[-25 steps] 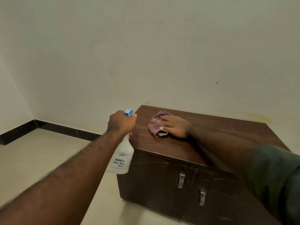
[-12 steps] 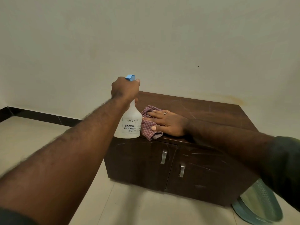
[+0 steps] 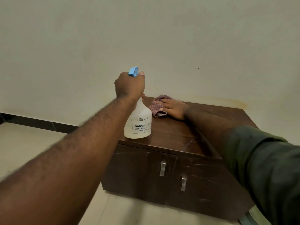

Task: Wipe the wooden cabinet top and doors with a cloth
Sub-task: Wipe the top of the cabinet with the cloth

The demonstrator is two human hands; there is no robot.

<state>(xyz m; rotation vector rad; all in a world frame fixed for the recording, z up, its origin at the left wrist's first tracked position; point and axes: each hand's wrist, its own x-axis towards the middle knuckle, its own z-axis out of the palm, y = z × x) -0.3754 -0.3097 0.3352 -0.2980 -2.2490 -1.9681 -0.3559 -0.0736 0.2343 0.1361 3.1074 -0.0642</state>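
Observation:
A low dark wooden cabinet (image 3: pixel 175 135) stands against the wall, with two doors (image 3: pixel 138 172) and metal handles (image 3: pixel 162 168). A crumpled pink checked cloth (image 3: pixel 156 106) lies at the far left of the cabinet top. My right hand (image 3: pixel 176 108) rests flat on the cloth with fingers spread over it. My left hand (image 3: pixel 129 85) grips the neck of a translucent white spray bottle (image 3: pixel 138 125) with a blue trigger head. The bottle's base sits at the front left corner of the top.
A plain pale wall rises behind the cabinet, with a dark skirting strip (image 3: pixel 40 124) along the floor at left. Light floor tiles (image 3: pixel 24 143) surround the cabinet. A greenish round object (image 3: pixel 253 216) lies on the floor at the cabinet's lower right corner.
My left hand has carried the spray bottle from beside the cabinet's left edge onto its front left corner. My right hand slid the cloth back toward the far left of the top.

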